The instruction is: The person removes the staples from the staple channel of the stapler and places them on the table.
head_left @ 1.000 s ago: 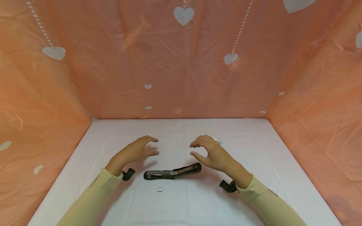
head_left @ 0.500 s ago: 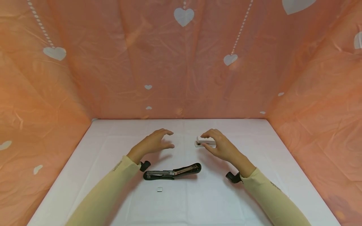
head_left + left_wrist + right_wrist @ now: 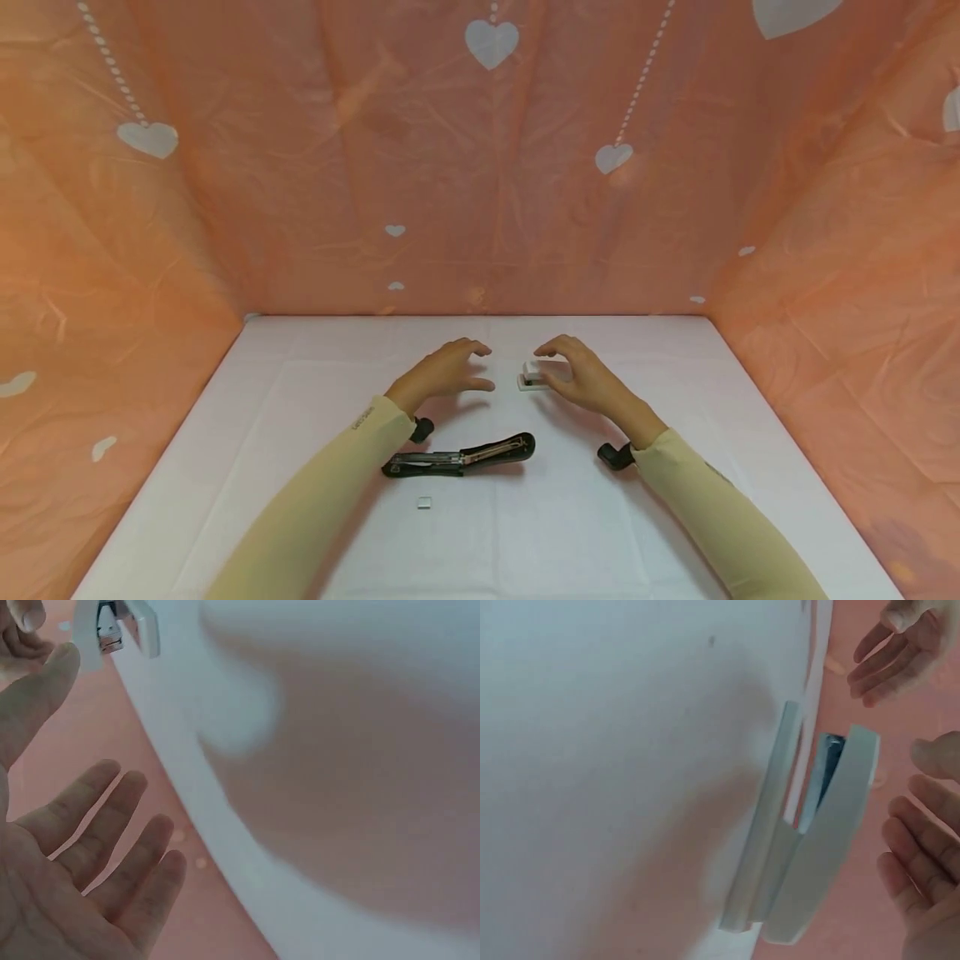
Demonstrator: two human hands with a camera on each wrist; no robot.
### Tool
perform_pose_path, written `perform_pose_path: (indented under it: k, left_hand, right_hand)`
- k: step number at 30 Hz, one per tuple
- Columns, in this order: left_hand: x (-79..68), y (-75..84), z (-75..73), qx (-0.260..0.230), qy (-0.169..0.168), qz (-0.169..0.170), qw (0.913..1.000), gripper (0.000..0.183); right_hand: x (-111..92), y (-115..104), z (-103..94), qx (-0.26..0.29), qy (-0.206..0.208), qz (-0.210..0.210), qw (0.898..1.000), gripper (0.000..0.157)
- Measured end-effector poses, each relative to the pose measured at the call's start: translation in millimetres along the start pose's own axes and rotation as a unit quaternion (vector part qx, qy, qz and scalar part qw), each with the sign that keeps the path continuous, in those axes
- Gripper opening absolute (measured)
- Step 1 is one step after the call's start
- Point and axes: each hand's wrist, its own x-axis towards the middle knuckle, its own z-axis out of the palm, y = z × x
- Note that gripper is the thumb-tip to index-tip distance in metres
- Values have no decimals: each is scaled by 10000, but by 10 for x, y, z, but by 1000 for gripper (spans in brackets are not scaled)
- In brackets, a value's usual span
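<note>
White stapler at your right hand, fingers apart

In the head view, your left hand (image 3: 446, 371) reaches inward with thumb and fingers apart, the gap between them facing your right hand (image 3: 588, 379). Your right hand has its thumb and fingers apart too, and they frame the white stapler (image 3: 532, 369), which lies just beside it on the left-hand side, partly hidden by the thumb. Nearer your body than your left hand, the black stapler (image 3: 461, 463) lies unfolded on the bench (image 3: 562, 533), its metal inner parts facing up. Closer to you again, beyond that stapler from your left hand, lies a small pale block (image 3: 424, 503). Past both hands rises an orange sheet (image 3: 322, 208) printed with hearts.

In the left wrist view, your left hand's four fingers are spread, and the white stapler's front end shows just past your thumb tip.

In the right wrist view, the white stapler stands in front of your right hand's fingers, a visible gap between; its top arm is raised from its base.
</note>
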Motion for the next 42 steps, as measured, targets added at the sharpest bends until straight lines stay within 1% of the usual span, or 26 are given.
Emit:
perform_pose_path:
  k: [3,5,8,10,13,19,25,28,32,38,42]
  left_hand:
    - [78,30,58,128,-111,-43,9998,67]
    - [124,44,94,166,-149,-81,9997,66]
    - [180,72,124,82,-137,-118,9998,64]
    - [220,98,134,-24,-104,-149,9998,62]
    - [274,133,152,-107,-95,-128,9998,58]
    - [366,168,231,32,-183,129,9997,50]
    - [416,228,284,232,-60,182,9995,40]
    - [434,277,324,423,-73,95,9990,36]
    - [452,342,376,555,-54,-134,9984,36]
    - [461,387,420,701,171,-343,9968,35]
    - [438,404,437,635,365,-421,9964,32]
  right_hand:
    - [10,64,31,180,-79,157,9997,36]
    - [12,92,53,302,-158,367,9987,38]
    - [18,116,82,480,-236,699,9961,41]
    - [26,148,110,508,-278,811,9950,39]
    - [32,197,150,524,-369,913,9938,36]
    - [25,241,170,554,-495,1127,9908,34]
    - [38,245,163,470,-560,1193,9902,32]
    - [48,250,172,397,-578,1225,9900,31]
    - [54,245,177,335,-593,1306,9891,32]
    - [59,239,175,314,-641,1372,9880,33]
    - [58,236,176,284,-748,1515,9852,34]
